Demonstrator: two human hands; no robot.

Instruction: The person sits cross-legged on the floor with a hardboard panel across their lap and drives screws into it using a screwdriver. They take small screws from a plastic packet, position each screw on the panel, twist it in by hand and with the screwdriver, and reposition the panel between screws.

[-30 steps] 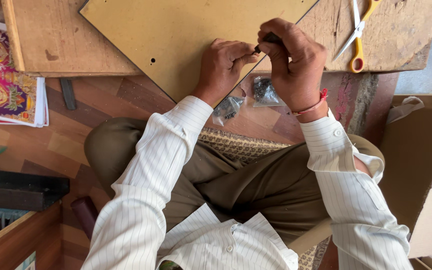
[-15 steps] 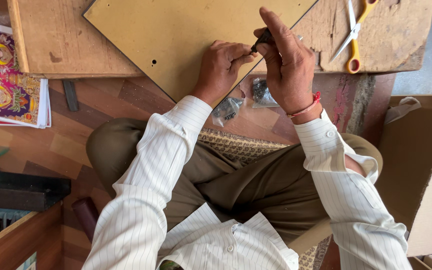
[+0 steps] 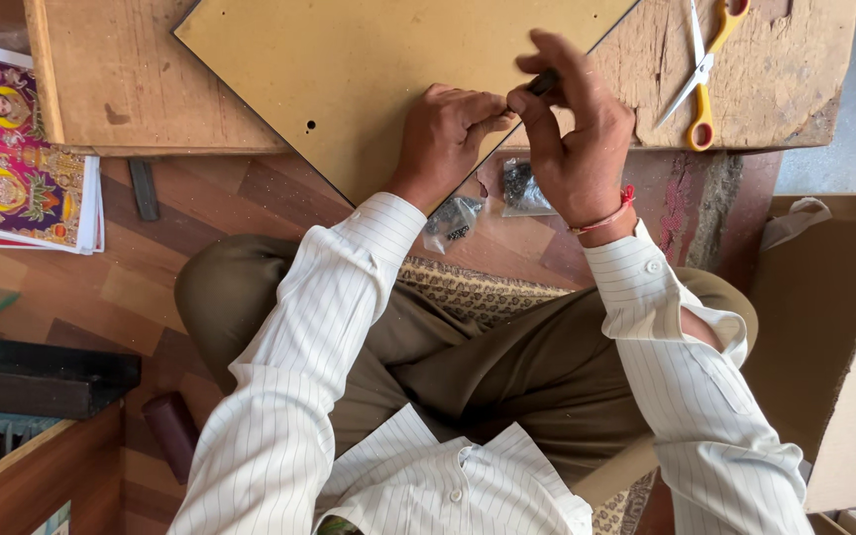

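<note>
A tan backing board (image 3: pixel 378 69) lies tilted on a low wooden table (image 3: pixel 131 99), one edge hanging over the table's front. My left hand (image 3: pixel 448 134) pinches that edge with closed fingers. Touching it from the right, my right hand (image 3: pixel 577 129) grips a small dark tool (image 3: pixel 543 81) against the same edge. What sits under the fingertips is hidden. Two small clear bags of dark hardware (image 3: pixel 522 186) lie on the floor just below my hands.
Yellow-handled scissors (image 3: pixel 702 74) lie on the table at the right. A stack of colourful prints (image 3: pixel 12 159) lies at the left, a dark frame piece (image 3: pixel 42 381) at lower left, a cardboard box (image 3: pixel 834 337) at the right. My crossed legs fill the middle.
My right hand has lifted and turned, its fingers rising off the board's edge with the dark tool. The left hand has stayed pinched on the edge.
</note>
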